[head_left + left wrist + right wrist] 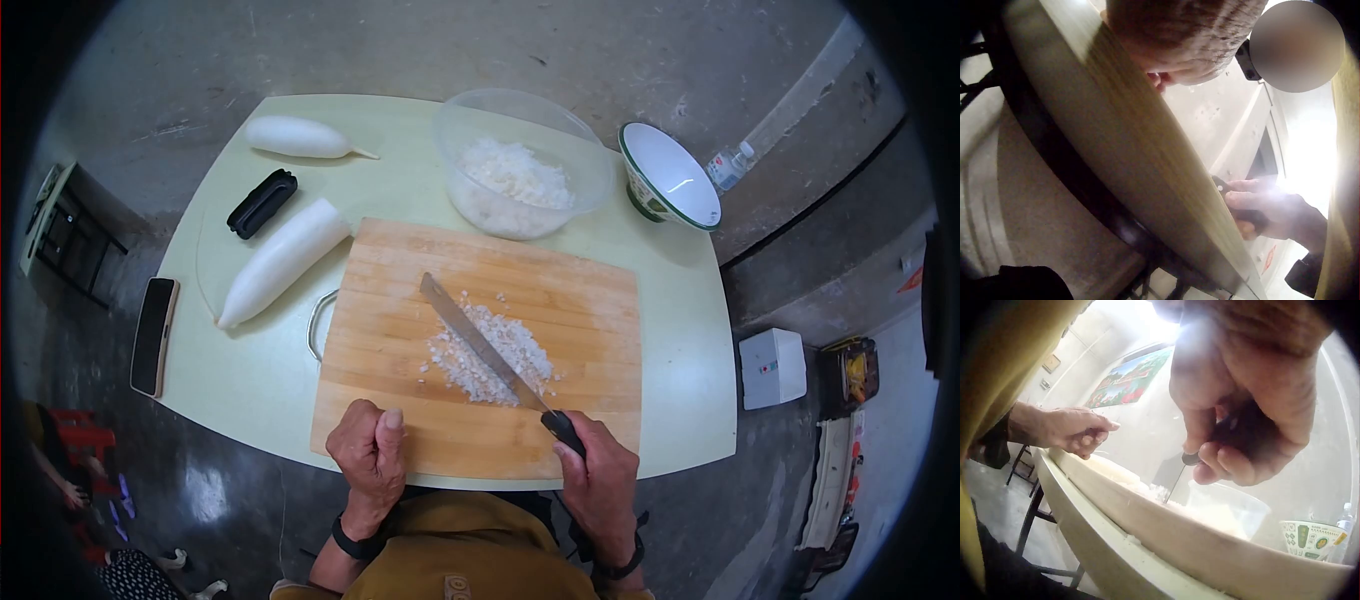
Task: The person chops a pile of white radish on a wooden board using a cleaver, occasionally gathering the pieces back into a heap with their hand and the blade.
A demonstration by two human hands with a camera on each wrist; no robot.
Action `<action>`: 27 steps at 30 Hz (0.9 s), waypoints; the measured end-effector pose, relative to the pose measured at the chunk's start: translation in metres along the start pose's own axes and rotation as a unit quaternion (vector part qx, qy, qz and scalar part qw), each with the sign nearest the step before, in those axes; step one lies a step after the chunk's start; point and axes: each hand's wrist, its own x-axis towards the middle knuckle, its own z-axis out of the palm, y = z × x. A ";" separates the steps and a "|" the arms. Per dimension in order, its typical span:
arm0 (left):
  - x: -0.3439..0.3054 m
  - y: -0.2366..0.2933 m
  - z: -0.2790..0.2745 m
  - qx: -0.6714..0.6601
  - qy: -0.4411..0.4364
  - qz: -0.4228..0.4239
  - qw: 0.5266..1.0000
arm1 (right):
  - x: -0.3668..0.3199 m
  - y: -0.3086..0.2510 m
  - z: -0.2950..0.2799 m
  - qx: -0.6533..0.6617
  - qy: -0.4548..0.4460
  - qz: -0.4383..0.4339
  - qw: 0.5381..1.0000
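In the head view, my right hand [603, 470] grips the black handle of a kitchen knife [468, 330]. Its long blade slants up and left across a pile of finely chopped white pieces [518, 345] on a wooden cutting board [385, 265]. The right wrist view has the fingers of that hand [1247, 394] wrapped round the handle, blade pointing down into the pile. My left hand [368, 450] is curled over the board's near left corner, thumb on top, holding nothing. From the left wrist, the back of this hand [1179, 37] appears near the board's edge.
Behind the board stands a clear plastic bowl [598, 185] of white shreds, beside a white-and-green bowl [672, 175] and a bottle [728, 165]. Two white radishes, one whole [298, 137] and one cut [285, 262], a black case [262, 203] and a phone [153, 335] lie leftward.
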 end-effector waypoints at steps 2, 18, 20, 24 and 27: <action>0.000 0.000 0.000 0.001 0.000 0.001 1.000 | 0.001 0.001 0.000 -0.013 -0.006 -0.003 1.000; 0.000 -0.001 -0.001 0.004 -0.003 0.009 1.000 | 0.007 0.003 0.002 -0.016 -0.006 -0.019 1.000; 0.000 -0.001 -0.001 0.006 -0.001 0.008 1.000 | 0.005 0.003 0.002 -0.003 0.011 -0.025 1.000; 0.000 0.000 0.000 0.002 -0.004 0.007 1.000 | 0.009 0.003 0.003 -0.004 -0.007 -0.035 0.999; 0.000 -0.001 0.000 -0.003 -0.002 0.006 1.000 | 0.007 0.004 0.000 -0.013 -0.003 -0.026 1.000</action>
